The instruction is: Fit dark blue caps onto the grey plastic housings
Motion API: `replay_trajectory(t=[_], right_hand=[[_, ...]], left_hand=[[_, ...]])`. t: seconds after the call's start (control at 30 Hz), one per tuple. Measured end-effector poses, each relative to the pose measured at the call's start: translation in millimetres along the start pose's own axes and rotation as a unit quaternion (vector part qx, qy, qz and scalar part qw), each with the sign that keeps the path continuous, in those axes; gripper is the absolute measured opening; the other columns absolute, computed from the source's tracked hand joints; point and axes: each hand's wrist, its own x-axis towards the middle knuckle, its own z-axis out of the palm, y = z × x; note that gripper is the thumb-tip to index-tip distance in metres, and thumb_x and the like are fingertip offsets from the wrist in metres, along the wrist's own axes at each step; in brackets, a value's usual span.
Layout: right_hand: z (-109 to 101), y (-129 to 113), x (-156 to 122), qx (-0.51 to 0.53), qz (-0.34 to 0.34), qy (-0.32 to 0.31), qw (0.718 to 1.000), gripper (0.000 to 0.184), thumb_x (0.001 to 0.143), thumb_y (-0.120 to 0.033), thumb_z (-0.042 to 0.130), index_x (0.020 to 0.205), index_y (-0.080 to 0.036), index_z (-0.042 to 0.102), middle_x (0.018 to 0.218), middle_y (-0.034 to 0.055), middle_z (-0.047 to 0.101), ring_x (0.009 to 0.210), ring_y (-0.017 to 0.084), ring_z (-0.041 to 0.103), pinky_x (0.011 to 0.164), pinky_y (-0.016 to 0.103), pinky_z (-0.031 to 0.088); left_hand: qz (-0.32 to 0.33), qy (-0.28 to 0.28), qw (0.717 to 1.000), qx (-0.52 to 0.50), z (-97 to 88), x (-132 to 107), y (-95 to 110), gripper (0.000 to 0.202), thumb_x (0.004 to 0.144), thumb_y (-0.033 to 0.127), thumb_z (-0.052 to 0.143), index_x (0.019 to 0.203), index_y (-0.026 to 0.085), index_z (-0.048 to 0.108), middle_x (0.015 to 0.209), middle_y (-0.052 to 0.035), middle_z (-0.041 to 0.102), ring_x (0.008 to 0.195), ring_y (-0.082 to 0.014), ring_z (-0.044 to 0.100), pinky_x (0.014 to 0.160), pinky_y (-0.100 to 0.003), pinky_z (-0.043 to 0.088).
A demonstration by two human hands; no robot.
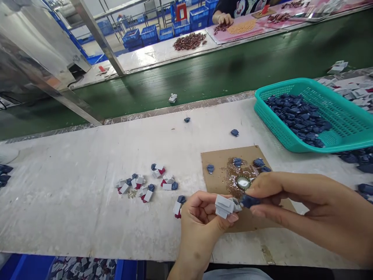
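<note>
My left hand [204,217] pinches a light grey blocky plastic piece [224,206] above the near edge of a brown cardboard sheet [212,179]. Between the thumb and fingertips of my right hand [288,202] is a dark blue plastic piece [249,200], its end against the grey piece or very close to it. Behind them on the cardboard sits a small round dish [243,182] in a wet, shiny patch. Several loose blue pieces [237,161] lie around the dish. Left of my hands are several joined grey, blue and red pieces [148,194].
A teal basket [291,144] of blue pieces stands at right, grey pieces [358,93] beyond it. A green conveyor belt [140,95] runs behind the white table [72,186]. A blue bin [35,268] is below the front edge. Across the belt, a person's hand [224,18] touches small dark-red parts.
</note>
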Motion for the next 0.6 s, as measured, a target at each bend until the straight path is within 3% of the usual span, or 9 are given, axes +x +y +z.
replay_trajectory(t=[0.3,0.43,0.6], right_hand=[[6,-1,2,-0.002,-0.052,0.006,0.999,0.025,0.092,-0.046,0.067,0.076,-0.028,0.066,0.065,-0.0022,0.067,0.054,0.015,0.060,0.048,0.026,0.046],[5,-7,2,0.006,-0.030,-0.074,0.997,0.031,0.096,-0.043,0.061,0.070,-0.026,0.059,0.063,-0.0018,0.064,0.052,0.014,0.056,0.046,0.026,0.042],[4,-11,1,-0.009,-0.039,-0.128,0.991,0.031,0.095,-0.034,0.058,0.068,-0.024,0.047,0.060,-0.0025,0.058,0.050,0.013,0.049,0.045,0.027,0.036]], left_hand=[[-0.008,-0.019,1.000,0.009,0.6,-4,2,0.031,0.050,0.021,0.102,0.069,0.021,0.078,0.070,0.0030,0.080,0.054,-0.0061,0.065,0.055,-0.013,0.054],[0.044,-0.037,0.992,0.110,-8.8,-2,3,0.026,0.062,0.034,0.097,0.078,0.021,0.083,0.075,-0.0023,0.079,0.064,-0.0121,0.069,0.060,-0.018,0.057],[0.118,-0.111,0.963,0.214,-26.1,1,4,0.013,0.075,0.028,0.088,0.085,0.021,0.084,0.085,-0.0069,0.079,0.076,-0.0183,0.072,0.063,-0.021,0.057]])
